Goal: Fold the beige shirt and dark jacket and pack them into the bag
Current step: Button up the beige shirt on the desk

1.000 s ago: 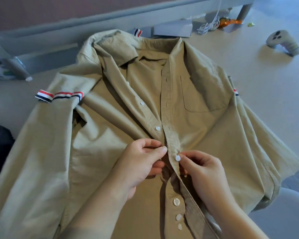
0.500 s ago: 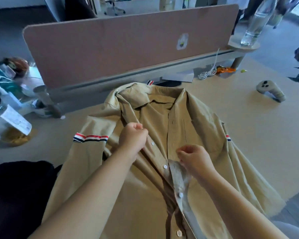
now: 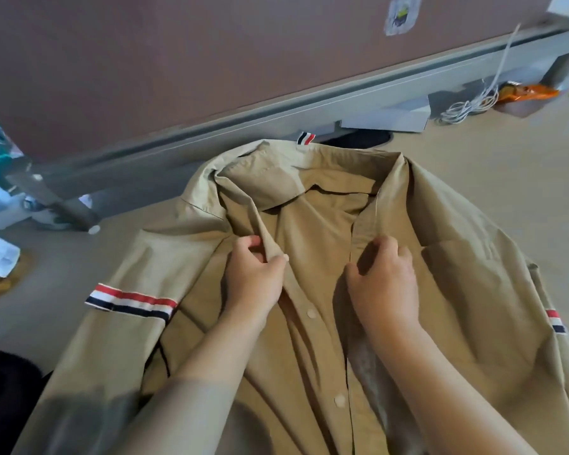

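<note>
I see the beige shirt [image 3: 473, 290] lying face up on the tan table [image 3: 506, 178], spread out wide, with its collar toward the brown divider panel [image 3: 211, 60]. The cloth looks thin and soft, with lots of little creases. The front is open at the top.

The left hand [image 3: 253, 277] pinches the button edge of the shirt between thumb and curled fingers, just under the collar. The right hand [image 3: 385, 280] has its fingers curled round the other front edge, the flat strip, right across from it. The two hands are near each other but apart.

Two small round white buttons [image 3: 310, 312] sit lower down the front. A square chest pocket [image 3: 457, 274] lies just beside the right hand. A red, white and dark blue striped band [image 3: 132, 302] wraps one sleeve, and a tiny striped tab [image 3: 306, 138] sticks up behind the collar.

A black soft cloth [image 3: 4, 399] lies at the lower left edge, next to the sleeve. I cannot tell if it is the jacket.

Far off by the grey rail [image 3: 309, 106] lie a loose coil of white cable [image 3: 463, 108] and a shiny orange wrapper [image 3: 526, 91].
</note>
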